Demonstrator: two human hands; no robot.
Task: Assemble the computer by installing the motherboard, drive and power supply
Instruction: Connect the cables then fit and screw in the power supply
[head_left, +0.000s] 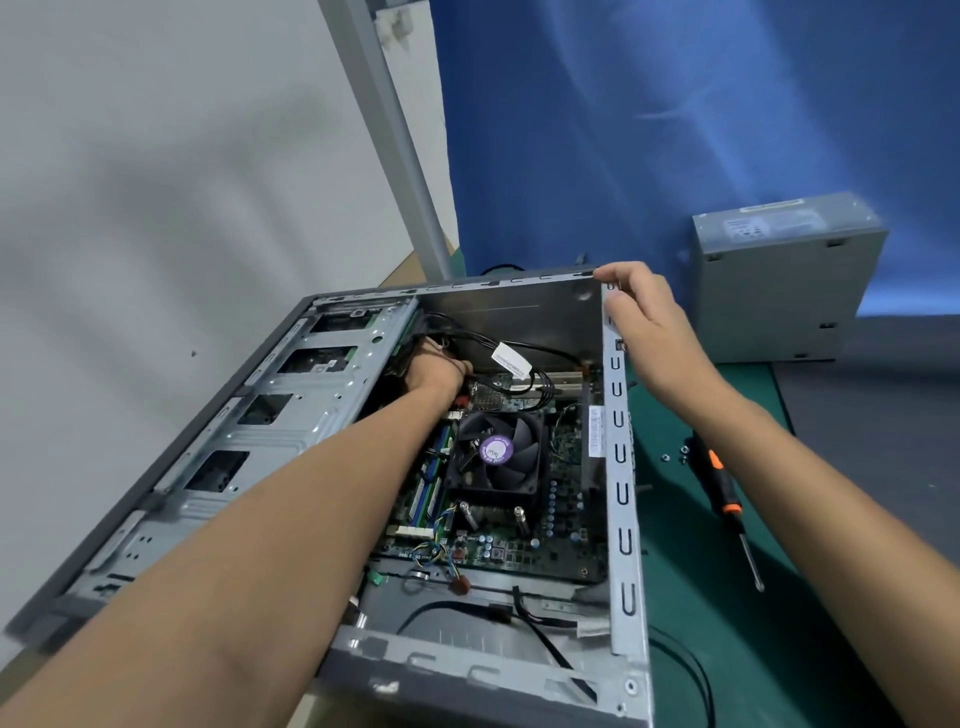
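An open grey computer case (621, 519) lies on its side on the green mat. The motherboard (524, 545) sits inside it, with a black fan (498, 457) on top. My left hand (434, 369) reaches deep into the case beside the drive cage (280, 415), among black cables (519, 351); its fingers are hidden. My right hand (641, 317) grips the far right corner of the case rim. The grey power supply (779, 280) stands outside the case, at the back right.
An orange-and-black screwdriver (724, 499) lies on the green mat (727, 623) right of the case, with a few small screws (675, 457) near its handle. A blue backdrop and a grey post stand behind. A black cable loops at the case's lower right.
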